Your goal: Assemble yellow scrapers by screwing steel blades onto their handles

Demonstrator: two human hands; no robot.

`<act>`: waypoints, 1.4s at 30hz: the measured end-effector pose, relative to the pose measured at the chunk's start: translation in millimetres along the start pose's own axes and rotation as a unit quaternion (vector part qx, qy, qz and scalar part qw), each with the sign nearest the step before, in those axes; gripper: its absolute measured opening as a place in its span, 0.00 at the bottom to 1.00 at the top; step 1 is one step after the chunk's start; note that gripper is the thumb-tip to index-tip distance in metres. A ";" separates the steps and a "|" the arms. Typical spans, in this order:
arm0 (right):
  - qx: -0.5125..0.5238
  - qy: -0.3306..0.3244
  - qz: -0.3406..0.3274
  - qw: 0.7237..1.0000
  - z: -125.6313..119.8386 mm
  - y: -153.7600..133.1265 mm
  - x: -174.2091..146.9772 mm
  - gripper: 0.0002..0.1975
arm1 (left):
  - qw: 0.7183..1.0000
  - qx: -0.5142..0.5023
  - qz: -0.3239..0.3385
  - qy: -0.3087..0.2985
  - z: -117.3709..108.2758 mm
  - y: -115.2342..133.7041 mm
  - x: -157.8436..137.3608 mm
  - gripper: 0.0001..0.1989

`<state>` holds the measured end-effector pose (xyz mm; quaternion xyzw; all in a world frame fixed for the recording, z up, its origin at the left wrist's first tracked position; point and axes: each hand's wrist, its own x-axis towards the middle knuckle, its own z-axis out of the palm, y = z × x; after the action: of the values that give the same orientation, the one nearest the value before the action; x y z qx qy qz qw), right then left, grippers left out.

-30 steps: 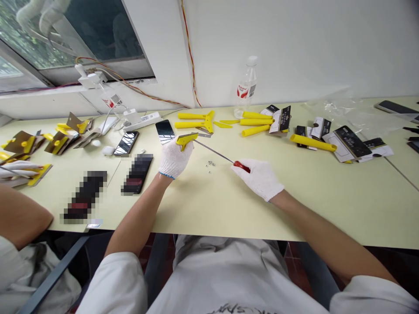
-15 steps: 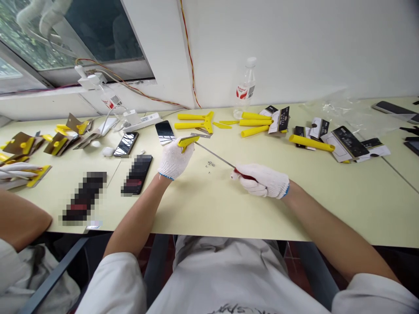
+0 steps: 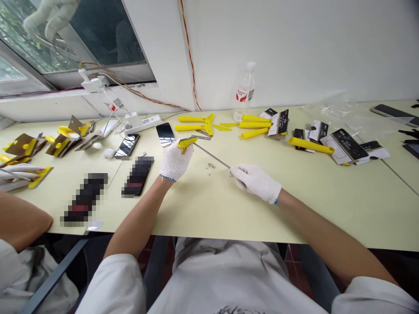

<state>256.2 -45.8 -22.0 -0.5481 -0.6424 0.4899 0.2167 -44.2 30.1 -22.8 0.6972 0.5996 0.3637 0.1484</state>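
My left hand (image 3: 176, 163), in a white knitted glove, is closed around a yellow scraper head (image 3: 187, 142). My right hand (image 3: 257, 182), gloved the same way, wraps round a screwdriver (image 3: 213, 156); its handle is hidden in the fingers. The long metal shaft points up and left, its tip at the scraper head. Whether the tip sits in a screw is too small to tell. Below the shaft, several small screws (image 3: 211, 165) lie loose on the table (image 3: 209, 209). Beyond my left hand are yellow scrapers (image 3: 208, 125) and thin yellow pieces (image 3: 224, 127).
Yellow handles (image 3: 254, 125) and black-and-white cards (image 3: 345, 144) lie back right, near a plastic bottle (image 3: 244, 93). Phones (image 3: 139, 176) and a power strip (image 3: 144, 123) are at left. A co-worker's gloved hand (image 3: 16, 174) and more scraper parts (image 3: 26, 144) occupy the far left.
My right hand has shifted slightly left along the screwdriver and turned, so the red handle seen before is now covered. My left hand still holds the scraper head in nearly the same place.
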 end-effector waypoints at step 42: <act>-0.349 0.265 -0.143 0.888 26.3 22.5 -1.6 0.26 | 0.999 -0.010 0.040 -0.014 -5.2 -2.7 0.5 0.20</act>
<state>246.3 -59.4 -52.3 -0.6002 -0.7618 0.0348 0.2414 -49.6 30.0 -20.8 0.7239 0.5660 0.3653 0.1490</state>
